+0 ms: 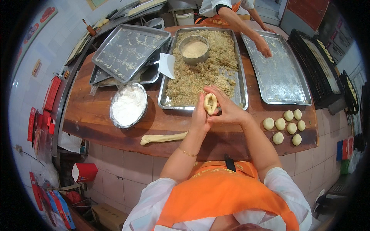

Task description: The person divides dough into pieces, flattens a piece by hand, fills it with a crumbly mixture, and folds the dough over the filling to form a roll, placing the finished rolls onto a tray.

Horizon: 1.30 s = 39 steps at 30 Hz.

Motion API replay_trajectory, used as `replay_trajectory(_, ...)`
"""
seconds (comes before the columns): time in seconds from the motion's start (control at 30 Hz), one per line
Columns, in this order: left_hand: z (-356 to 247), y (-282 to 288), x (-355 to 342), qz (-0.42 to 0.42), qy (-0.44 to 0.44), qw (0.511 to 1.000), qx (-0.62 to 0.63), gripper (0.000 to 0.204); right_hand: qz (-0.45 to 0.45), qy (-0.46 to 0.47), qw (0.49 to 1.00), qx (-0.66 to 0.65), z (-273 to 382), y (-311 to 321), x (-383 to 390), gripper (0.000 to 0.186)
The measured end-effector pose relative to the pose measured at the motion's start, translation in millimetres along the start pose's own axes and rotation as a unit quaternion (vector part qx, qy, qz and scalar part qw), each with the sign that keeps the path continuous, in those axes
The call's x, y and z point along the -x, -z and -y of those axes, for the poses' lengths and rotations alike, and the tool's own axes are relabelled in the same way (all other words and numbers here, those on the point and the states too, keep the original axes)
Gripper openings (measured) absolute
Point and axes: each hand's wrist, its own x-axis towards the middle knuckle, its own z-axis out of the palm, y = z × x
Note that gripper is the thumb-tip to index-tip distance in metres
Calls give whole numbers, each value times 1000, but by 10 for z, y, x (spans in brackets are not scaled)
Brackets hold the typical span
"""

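My left hand (201, 115) and my right hand (225, 111) are cupped together around a hollowed piece of pale dough (210, 103), over the near edge of a steel tray of crumbly filling (181, 90). A round metal container of pale grains (194, 49) sits in that filling. Below my hands a long dough rope (162, 138) lies on the wooden table (96, 131). Several flattened round dough balls (280, 123) lie at the right. A bowl of white flour (128, 105) stands to my left, and a white scraper (167, 65) rests at the filling tray's left edge.
Stacked steel trays (127, 50) occupy the back left. At the back right, a co-worker's hand (264, 48) reaches over another steel tray (285, 84). Dark baking trays (323, 73) are stacked right of the table; a red box (84, 172) stands low at the left.
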Motion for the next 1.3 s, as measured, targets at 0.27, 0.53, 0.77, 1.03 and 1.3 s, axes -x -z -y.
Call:
replay_trajectory(0.27, 172, -369, 95, -37, -7, 998, -40, 47, -106, 127, 974, 155, 31, -49, -30, 53)
replay_trajectory(0.53, 77, -606, 233, 1, -6, 997, -78, 47, -230, 77, 969, -48, 243, -168, -29, 43)
replay_trajectory(0.77, 233, -394, 215, 9, 35, 998, -55, 43, -88, 82, 984, 130, 173, 16, 93, 57)
replay_trajectory(1.03, 154, -572, 330, -2, 30, 981, -191, 40, -236, 85, 968, 4, 297, -170, 67, 49)
replay_trajectory(1.3, 215, -792, 370, -65, 51, 987, -137, 44, -154, 27, 988, -9, 145, -100, 255, 51)
